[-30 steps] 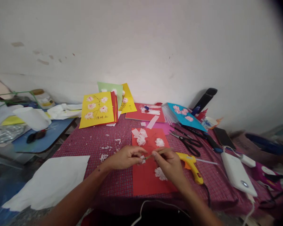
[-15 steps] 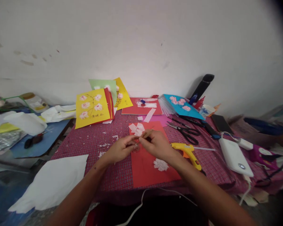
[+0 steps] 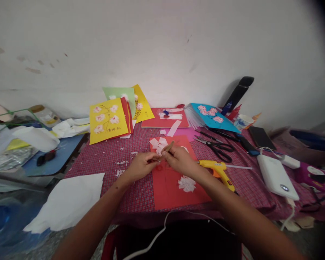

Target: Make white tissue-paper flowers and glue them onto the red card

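Over a red paper sheet (image 3: 168, 198), my two hands meet at the fingertips. My right hand (image 3: 182, 160) is closed around a thin brown stick (image 3: 169, 146), which slants up from the fingers. My left hand (image 3: 143, 167) is pinched against the stick's lower end; whatever sits between its fingertips is too small to make out. Pale pink paper pieces (image 3: 157, 143) lie on the sheet just beyond the fingers. A white ruffled paper flower (image 3: 186, 183) rests on the sheet below my right wrist.
Right of the sheet lie a yellow glue gun (image 3: 216, 168), black scissors (image 3: 218, 148) and a white power bank (image 3: 277, 177). Flower cards (image 3: 108, 121) stand at the back left, a blue card (image 3: 215, 117) at the back right. White paper (image 3: 70, 198) overhangs the left edge.
The stick now tilts upward and shows more clearly above my right fingers. My left fingers have drawn closer together. The whole view has shifted slightly.
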`<state>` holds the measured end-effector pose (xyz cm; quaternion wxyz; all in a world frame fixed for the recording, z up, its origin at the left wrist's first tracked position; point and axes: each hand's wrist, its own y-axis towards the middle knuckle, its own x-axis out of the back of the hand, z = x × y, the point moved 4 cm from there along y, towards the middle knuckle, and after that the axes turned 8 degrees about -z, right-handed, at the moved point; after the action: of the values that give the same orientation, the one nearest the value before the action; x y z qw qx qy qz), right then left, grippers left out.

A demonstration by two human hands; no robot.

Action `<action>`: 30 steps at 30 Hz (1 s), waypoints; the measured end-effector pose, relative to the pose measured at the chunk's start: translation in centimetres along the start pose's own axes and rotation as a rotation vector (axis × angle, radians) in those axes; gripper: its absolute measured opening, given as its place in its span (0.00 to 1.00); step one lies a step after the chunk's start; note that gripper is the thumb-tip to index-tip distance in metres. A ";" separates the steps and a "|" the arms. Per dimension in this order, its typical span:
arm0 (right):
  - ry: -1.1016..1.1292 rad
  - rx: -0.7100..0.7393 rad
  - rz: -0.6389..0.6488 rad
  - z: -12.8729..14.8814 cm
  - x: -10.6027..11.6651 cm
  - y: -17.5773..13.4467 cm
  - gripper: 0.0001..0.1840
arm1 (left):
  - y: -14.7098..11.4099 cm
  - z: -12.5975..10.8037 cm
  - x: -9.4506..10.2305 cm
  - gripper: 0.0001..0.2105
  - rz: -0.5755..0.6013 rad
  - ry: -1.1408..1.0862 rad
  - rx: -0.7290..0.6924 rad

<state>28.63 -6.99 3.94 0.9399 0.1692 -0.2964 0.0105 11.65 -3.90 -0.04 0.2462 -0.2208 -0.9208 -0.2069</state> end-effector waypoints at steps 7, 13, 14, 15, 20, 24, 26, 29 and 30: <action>-0.101 -0.001 0.022 -0.9 -0.6 0.2 0.11 | 0.3 0.5 -0.9 0.09 0.063 0.024 -0.034; -0.096 -0.005 0.034 -1.2 -0.9 -0.2 0.12 | 0.4 0.5 -0.8 0.13 0.080 0.003 -0.046; -0.098 -0.004 0.032 -1.2 -0.9 -0.2 0.12 | 0.4 0.4 -0.7 0.13 0.083 0.000 -0.049; -0.100 -0.003 0.033 -1.2 -0.9 -0.2 0.12 | 0.3 0.3 -0.7 0.13 0.088 -0.004 -0.052; -0.118 -0.005 0.041 -1.4 -1.3 -0.5 0.11 | 0.3 0.1 -0.6 0.13 0.102 -0.014 -0.049; -0.156 0.009 0.037 -1.4 -1.6 -0.7 0.10 | 0.4 0.2 -0.5 0.12 0.070 0.024 -0.073; -0.193 0.037 0.038 -1.1 -1.7 -0.8 0.09 | 0.4 0.2 -0.4 0.11 0.036 0.042 -0.111; -0.194 0.088 0.054 -0.5 -1.7 -0.9 0.09 | 0.3 0.2 -0.5 0.09 0.024 0.063 -0.149; -0.170 0.095 0.059 -0.4 -1.6 -0.9 0.09 | 0.3 0.2 -0.5 0.08 0.033 0.070 -0.154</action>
<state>27.59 -7.59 2.45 0.9015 0.2053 -0.3792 0.0377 12.12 -3.74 -0.40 0.2640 -0.2468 -0.8892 -0.2806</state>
